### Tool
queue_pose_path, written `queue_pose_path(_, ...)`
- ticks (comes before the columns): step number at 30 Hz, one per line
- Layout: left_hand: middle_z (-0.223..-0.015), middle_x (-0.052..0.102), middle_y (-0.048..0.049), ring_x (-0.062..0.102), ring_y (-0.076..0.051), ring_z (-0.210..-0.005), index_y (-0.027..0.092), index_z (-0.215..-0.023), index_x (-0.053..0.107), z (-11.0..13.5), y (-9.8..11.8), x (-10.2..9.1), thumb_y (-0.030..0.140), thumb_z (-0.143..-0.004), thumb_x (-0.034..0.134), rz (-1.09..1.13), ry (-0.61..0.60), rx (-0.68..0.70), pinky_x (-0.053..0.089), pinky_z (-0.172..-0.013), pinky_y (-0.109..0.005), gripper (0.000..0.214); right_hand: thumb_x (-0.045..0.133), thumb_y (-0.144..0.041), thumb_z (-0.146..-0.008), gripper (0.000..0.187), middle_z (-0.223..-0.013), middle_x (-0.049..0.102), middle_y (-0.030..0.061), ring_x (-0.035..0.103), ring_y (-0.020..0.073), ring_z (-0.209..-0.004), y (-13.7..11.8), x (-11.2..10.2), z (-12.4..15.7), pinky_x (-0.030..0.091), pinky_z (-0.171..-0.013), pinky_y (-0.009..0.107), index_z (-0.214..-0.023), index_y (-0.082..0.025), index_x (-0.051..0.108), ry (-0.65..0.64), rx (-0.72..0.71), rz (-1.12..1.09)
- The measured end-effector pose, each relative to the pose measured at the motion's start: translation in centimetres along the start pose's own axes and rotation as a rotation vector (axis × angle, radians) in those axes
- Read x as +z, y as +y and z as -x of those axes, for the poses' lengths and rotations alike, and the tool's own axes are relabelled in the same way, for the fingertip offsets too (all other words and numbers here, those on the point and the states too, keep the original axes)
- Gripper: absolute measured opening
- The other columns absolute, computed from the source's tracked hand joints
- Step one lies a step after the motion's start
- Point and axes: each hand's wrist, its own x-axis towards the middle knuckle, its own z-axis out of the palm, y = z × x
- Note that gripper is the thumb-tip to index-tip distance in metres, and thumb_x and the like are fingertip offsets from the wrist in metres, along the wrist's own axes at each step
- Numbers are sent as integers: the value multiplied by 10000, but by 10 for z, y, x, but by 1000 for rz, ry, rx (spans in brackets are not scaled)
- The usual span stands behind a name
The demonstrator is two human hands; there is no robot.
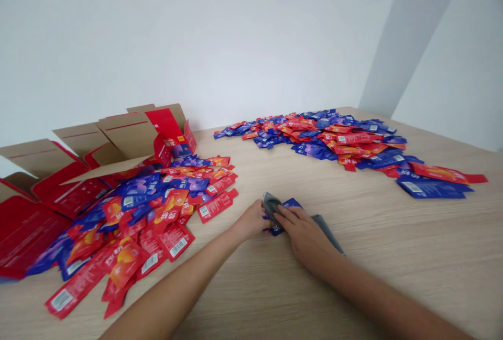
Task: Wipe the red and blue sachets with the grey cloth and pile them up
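Observation:
In the middle of the table, my left hand (253, 219) is closed on the near left edge of a blue sachet (291, 203). My right hand (304, 232) presses a grey cloth (271, 204) against the same sachet, its fingers lying over the cloth. Part of the cloth comes out beyond the right side of this hand. Most of the sachet is hidden under the cloth and fingers. To the left of my left hand lies a loose pile of red and blue sachets (168, 209), some showing white barcode labels.
Open red cardboard boxes (118, 138) with brown insides stand at the left, with sachets spilling before them. A long heap of red and blue sachets (353, 138) stretches along the back and right of the wooden table (412, 240). Behind it rises a white wall (255, 41).

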Motion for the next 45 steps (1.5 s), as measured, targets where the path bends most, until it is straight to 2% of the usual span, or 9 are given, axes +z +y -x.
queue_pose_path(4, -453, 513, 99, 337, -38, -293, 138, -963, 494, 0, -1, -1, 121, -672, 599, 102, -61, -157, 242, -336, -150, 310, 387, 10, -705, 548, -1289, 521, 120, 458, 243, -1119, 11, -2, -3, 381, -970, 401, -1224, -82, 539, 42, 61, 55)
queue_pose_path(11, -406, 480, 101, 317, -35, -258, 147, -800, 508, 3, -2, 5, 92, -670, 537, 157, -16, -126, 231, -313, -149, 144, 374, 14, -702, 562, -1302, 513, 105, 447, 233, -1140, -7, 4, 0, 366, -991, 399, -1233, -84, 529, 49, -61, -9)
queue_pose_path(16, -495, 509, 86, 402, -54, -342, 154, -894, 508, 13, -7, 9, 154, -726, 551, 141, 94, -65, 286, -371, -157, 173, 357, 29, -679, 555, -1234, 563, 134, 485, 228, -1108, 29, 10, -5, 393, -965, 412, -1179, -79, 571, 163, 66, -58)
queue_pose_path(20, -708, 602, 21, 579, -124, -640, 197, -886, 519, 45, -12, 0, 198, -808, 499, -384, 344, 230, 417, -586, -219, 81, 324, -67, -788, 471, -1140, 626, 68, 543, 202, -1044, 55, 5, -4, 436, -923, 411, -1145, -203, 600, 386, 205, -273)
queue_pose_path(24, -830, 621, -47, 595, -181, -783, 202, -923, 537, 73, -13, -5, 164, -876, 379, -978, 181, 475, 437, -668, -278, 170, 322, -132, -844, 449, -1241, 560, 60, 482, 218, -1135, 33, -15, 2, 394, -959, 440, -1230, -228, 530, 571, 128, -395)
queue_pose_path(28, -879, 618, -74, 594, -190, -833, 184, -956, 523, 76, -15, 1, 126, -868, 386, -1115, 34, 492, 463, -698, -289, 173, 336, -50, -785, 534, -1296, 522, 64, 450, 217, -1159, -8, -18, 9, 373, -979, 439, -1265, -208, 506, 253, -146, -278)
queue_pose_path(31, -940, 617, -94, 596, -199, -867, 167, -994, 502, 70, -19, 6, 114, -864, 370, -1093, -11, 457, 478, -723, -310, 192, 356, -7, -713, 579, -1298, 521, 84, 433, 211, -1172, -18, -9, 10, 350, -1012, 419, -1249, -148, 526, 4, -186, -151)
queue_pose_path(35, -914, 623, -76, 602, -196, -841, 172, -976, 489, 67, -23, 5, 103, -832, 396, -1057, -26, 406, 480, -726, -307, 185, 351, 15, -683, 598, -1283, 532, 105, 460, 228, -1127, -9, -3, 7, 371, -991, 445, -1233, -124, 540, 5, -77, -70)
queue_pose_path(45, -910, 648, -82, 625, -211, -826, 166, -1037, 487, 67, -21, -2, 113, -817, 396, -909, 19, 335, 464, -722, -309, 243, 350, 21, -696, 580, -1261, 552, 81, 469, 215, -1101, 7, 1, 3, 388, -984, 405, -1223, -118, 547, 38, -59, -93)
